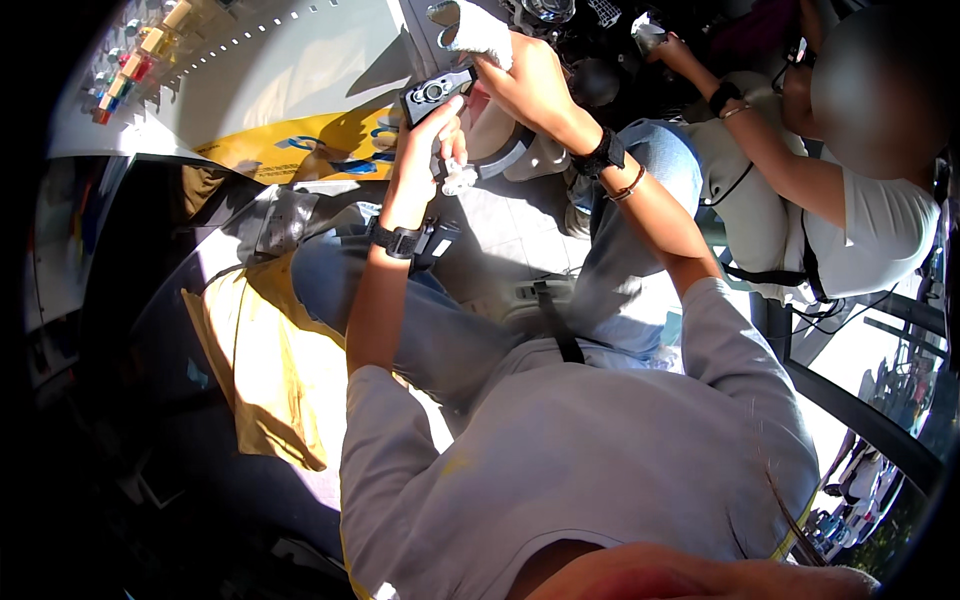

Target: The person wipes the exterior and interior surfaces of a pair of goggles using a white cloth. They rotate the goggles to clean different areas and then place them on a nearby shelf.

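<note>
My left hand is closed round a small black-and-silver device with a round, lens-like part on its face. A small whitish, partly clear piece hangs at the lower fingers of that hand; I cannot make out what it is. In my right hand is a whitish-grey cloth, bunched above the fingers. The right fingertips come close to the device's right end; whether they touch it is hidden. Both wrists wear black bands.
A pale table with a yellow-and-blue printed edge lies ahead on the left, with several coloured and wooden blocks beyond. Yellow fabric drapes beside my left leg. On the right sits another person, a silvery object in one hand.
</note>
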Available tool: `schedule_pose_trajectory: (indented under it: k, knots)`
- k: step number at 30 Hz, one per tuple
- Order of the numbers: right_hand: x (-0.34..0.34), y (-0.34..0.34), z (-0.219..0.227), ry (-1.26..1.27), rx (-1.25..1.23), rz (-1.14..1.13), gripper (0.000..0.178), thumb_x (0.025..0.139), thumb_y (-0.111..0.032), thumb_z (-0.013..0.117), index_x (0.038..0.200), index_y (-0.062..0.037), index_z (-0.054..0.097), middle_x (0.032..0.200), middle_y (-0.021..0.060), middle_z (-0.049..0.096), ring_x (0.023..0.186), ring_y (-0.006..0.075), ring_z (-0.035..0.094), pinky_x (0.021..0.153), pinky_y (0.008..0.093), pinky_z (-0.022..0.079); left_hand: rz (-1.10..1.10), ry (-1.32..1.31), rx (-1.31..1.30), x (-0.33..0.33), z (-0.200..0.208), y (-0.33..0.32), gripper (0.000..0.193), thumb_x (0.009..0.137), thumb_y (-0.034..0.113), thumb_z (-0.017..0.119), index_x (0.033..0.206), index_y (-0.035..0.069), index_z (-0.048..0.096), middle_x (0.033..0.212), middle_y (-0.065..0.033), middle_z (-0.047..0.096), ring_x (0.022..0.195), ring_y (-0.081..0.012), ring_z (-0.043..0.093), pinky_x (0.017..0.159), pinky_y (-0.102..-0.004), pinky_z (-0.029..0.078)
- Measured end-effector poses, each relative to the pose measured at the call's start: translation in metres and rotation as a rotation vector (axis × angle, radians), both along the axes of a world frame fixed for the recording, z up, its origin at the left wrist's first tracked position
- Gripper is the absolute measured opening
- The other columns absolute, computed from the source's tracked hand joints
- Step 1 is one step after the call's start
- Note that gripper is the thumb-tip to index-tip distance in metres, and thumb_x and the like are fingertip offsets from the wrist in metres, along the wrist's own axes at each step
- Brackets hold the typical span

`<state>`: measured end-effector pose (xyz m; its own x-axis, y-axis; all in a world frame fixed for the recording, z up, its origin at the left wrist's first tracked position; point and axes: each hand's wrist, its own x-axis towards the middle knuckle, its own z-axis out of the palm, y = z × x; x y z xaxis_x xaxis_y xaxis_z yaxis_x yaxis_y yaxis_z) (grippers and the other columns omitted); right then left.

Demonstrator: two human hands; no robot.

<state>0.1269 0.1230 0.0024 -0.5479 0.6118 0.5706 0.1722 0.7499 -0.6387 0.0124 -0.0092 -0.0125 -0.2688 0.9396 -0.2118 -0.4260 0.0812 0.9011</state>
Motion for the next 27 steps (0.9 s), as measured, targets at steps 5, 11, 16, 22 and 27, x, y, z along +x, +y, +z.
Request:
schedule_pose_trajectory:
  k: [5,11,16,22,27]
  knots:
    - [0.004,0.005,-0.004,0.090,-0.117,0.058,0.026,0.082,-0.025,0.059,0.084,0.0008,0.064,0.059,0.0137,0.062,0.055,0.0264,0.064,0.053,0.0326,0.049,-0.049,-0.040,-0.041,-0.002,-0.001,-0.001,0.043,0.092,0.028,0.051,0.053,0.014,0.037,0.044,0.0002,0.034,0.041,-0.0143,0.044,0.045,-0.0252,0.034]
    - [0.013,0.024,-0.007,0.224,-0.593,0.246,0.040,0.092,-0.037,0.053,0.086,0.0007,0.064,0.080,0.0052,0.063,0.077,0.0103,0.057,0.071,0.0242,0.044,-0.139,-0.043,0.010,-0.007,0.006,-0.007,0.041,0.092,0.026,0.050,0.055,0.014,0.037,0.044,0.0003,0.036,0.042,-0.0137,0.044,0.046,-0.0249,0.035]
    - [0.019,0.035,0.009,0.467,-0.651,0.205,0.044,0.093,-0.040,0.049,0.092,0.0015,0.062,0.085,0.0075,0.062,0.081,0.0128,0.057,0.074,0.0261,0.044,-0.112,0.082,0.000,-0.006,0.010,-0.007,0.039,0.090,0.026,0.054,0.056,0.013,0.039,0.044,0.0007,0.036,0.042,-0.0127,0.046,0.046,-0.0245,0.036]
    - [0.020,0.007,0.029,0.943,-0.401,0.365,0.049,0.094,-0.044,0.044,0.099,0.0025,0.059,0.091,0.0103,0.061,0.086,0.0158,0.057,0.077,0.0284,0.043,-0.038,0.241,-0.075,0.002,-0.005,-0.004,0.029,0.081,0.022,0.067,0.059,0.007,0.054,0.044,0.0011,0.044,0.039,-0.0103,0.050,0.043,-0.0242,0.039]
    - [0.004,-0.016,0.003,0.219,0.226,0.400,0.039,0.081,-0.036,0.055,0.101,-0.0013,0.057,0.094,0.0141,0.061,0.085,0.0274,0.060,0.074,0.0345,0.047,-0.094,0.220,-0.058,0.009,-0.012,-0.001,0.018,0.080,0.019,0.064,0.075,0.004,0.056,0.051,0.0001,0.048,0.041,-0.0101,0.049,0.041,-0.0258,0.041]
